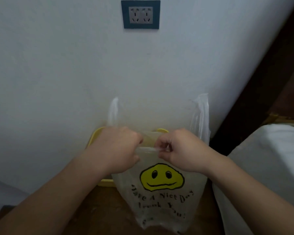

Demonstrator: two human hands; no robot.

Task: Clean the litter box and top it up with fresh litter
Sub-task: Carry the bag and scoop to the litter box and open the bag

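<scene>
A clear plastic bag with a yellow smiley face and black lettering hangs in front of me. My left hand and my right hand both pinch its top edge, close together. The bag's two handles stand up behind, one handle on the left and the other handle on the right. A yellow-rimmed litter box sits against the wall below my hands, mostly hidden by them and the bag.
A white wall stands straight ahead with a double socket high up. A white bed or cushion is at the right, with dark wood beyond it. Brown wooden floor lies underneath.
</scene>
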